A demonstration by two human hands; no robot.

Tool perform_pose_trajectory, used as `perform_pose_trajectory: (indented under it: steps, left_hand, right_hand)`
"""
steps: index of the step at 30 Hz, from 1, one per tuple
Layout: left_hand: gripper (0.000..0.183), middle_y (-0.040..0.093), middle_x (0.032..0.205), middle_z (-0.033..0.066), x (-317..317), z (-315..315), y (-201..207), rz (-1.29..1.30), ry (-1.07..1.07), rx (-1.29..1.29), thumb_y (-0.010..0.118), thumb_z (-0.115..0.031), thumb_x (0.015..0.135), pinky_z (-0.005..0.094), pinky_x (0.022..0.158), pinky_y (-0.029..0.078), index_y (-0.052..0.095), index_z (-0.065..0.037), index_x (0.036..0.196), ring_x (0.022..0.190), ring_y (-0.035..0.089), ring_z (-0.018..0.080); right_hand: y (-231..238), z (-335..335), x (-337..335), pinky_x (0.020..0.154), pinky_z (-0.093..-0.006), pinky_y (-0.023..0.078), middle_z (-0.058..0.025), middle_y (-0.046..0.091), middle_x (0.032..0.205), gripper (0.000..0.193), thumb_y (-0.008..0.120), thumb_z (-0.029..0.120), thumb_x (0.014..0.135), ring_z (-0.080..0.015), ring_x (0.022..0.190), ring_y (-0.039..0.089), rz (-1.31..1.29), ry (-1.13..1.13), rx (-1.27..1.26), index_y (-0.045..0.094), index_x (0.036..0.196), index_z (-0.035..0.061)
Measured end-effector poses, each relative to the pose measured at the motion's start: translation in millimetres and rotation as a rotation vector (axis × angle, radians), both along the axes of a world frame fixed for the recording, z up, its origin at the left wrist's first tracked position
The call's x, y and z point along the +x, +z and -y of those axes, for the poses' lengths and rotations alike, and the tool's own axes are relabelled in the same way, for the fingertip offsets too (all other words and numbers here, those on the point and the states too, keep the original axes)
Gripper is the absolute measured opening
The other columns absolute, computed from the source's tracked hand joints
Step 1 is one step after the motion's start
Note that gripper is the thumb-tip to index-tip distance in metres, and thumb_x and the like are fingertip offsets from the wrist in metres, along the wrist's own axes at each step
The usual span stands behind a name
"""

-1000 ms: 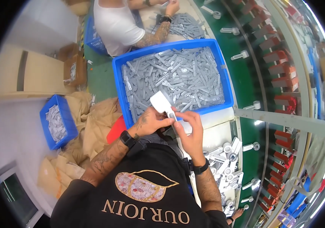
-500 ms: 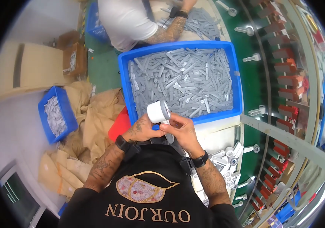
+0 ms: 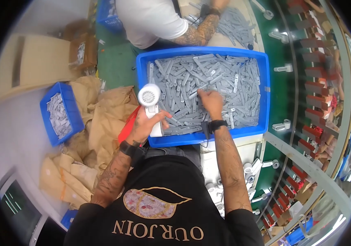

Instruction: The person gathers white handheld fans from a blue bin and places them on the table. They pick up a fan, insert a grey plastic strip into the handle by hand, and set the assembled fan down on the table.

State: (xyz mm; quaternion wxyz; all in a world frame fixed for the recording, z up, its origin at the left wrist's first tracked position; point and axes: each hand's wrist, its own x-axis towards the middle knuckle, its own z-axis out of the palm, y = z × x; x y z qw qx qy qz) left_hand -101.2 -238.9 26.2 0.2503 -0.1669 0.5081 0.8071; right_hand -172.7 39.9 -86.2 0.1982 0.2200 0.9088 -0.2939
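A white handheld fan (image 3: 149, 96) with a round grille head stands upright in my left hand (image 3: 142, 125), whose fingers wrap round its handle. It is over the near left corner of a big blue bin (image 3: 204, 50). My right hand (image 3: 211, 102) reaches into the middle of that bin, fingertips pinched at the end of a grey plastic strip (image 3: 193, 94). Many similar long grey strips fill the bin around it. A dark band with a cable is on my right wrist.
Beyond the bin, a person in a white shirt (image 3: 151, 20) handles grey strips (image 3: 237, 26). White fans (image 3: 248, 168) lie by my right forearm. A green conveyor (image 3: 276, 82) carries more fans at right. Left are brown sacks (image 3: 110, 123) and a smaller blue bin (image 3: 75, 115).
My right hand has left the fan and moved forward into the big bin. My left hand has moved left with the fan, whose grille is now turned up into view.
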Motion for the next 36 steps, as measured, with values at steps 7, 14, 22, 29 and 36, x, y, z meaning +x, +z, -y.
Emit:
perform_pose_trajectory:
  steps: [7, 14, 22, 29, 36]
  left_hand:
    - [0.047, 0.064, 0.098, 0.0096, 5.6, -17.6, 9.2, 0.09, 0.034, 0.29, 0.038, -0.033, 0.106, 0.0349, 0.077, 0.056, 0.051, 0.0, 0.136, 0.084, 0.066, 0.02]
    - [0.042, 0.068, 0.125, 0.014, 19.6, -64.2, 44.2, -0.117, -0.166, 0.133, 0.05, -0.019, 0.109, 0.037, 0.098, 0.054, 0.047, 0.0, 0.146, 0.109, 0.067, 0.0203]
    - [0.039, 0.071, 0.116, 0.0093, 40.1, -108.4, 66.3, -0.239, -0.378, -0.016, 0.072, -0.008, 0.098, 0.0297, 0.084, 0.055, 0.057, 0.004, 0.132, 0.094, 0.067, 0.0143]
    - [0.04, 0.072, 0.109, 0.0131, 56.1, -148.6, 66.5, -0.264, -0.481, 0.114, 0.069, -0.006, 0.099, 0.03, 0.077, 0.057, 0.052, 0.004, 0.134, 0.086, 0.069, 0.0168]
    - [0.045, 0.07, 0.119, 0.0163, 71.6, -163.5, 66.6, -0.327, -0.485, 0.003, 0.068, -0.001, 0.099, 0.032, 0.088, 0.058, 0.049, 0.003, 0.14, 0.103, 0.069, 0.0199]
  right_hand:
    - [-3.7, 3.8, 10.3, 0.071, -0.0469, 0.056, -0.0192, 0.074, 0.083, 0.033, 0.081, 0.032, 0.086, -0.0371, 0.076, 0.072, -0.288, -0.108, -0.125, 0.074, 0.094, 0.0008]
    - [186.8, 5.0, 108.8, 0.064, -0.0329, 0.047, -0.0079, 0.059, 0.081, 0.034, 0.071, 0.006, 0.095, -0.0195, 0.068, 0.056, -0.692, 0.175, -0.443, 0.07, 0.129, 0.0033]
    - [226.4, -4.3, 188.3, 0.069, -0.0252, 0.052, -0.0064, 0.069, 0.087, 0.041, 0.079, -0.002, 0.088, -0.0115, 0.073, 0.062, -0.701, -0.087, -0.551, 0.071, 0.128, 0.0033]
    - [220.1, -27.9, 218.5, 0.066, -0.0286, 0.053, -0.0087, 0.064, 0.096, 0.038, 0.077, -0.001, 0.089, -0.0164, 0.077, 0.062, -0.897, -0.108, -0.33, 0.074, 0.126, 0.0047]
    - [216.2, -30.6, 237.5, 0.07, -0.0332, 0.055, -0.0137, 0.06, 0.101, 0.053, 0.074, -0.006, 0.087, -0.0242, 0.081, 0.065, -0.992, -0.007, -0.114, 0.066, 0.138, 0.0062]
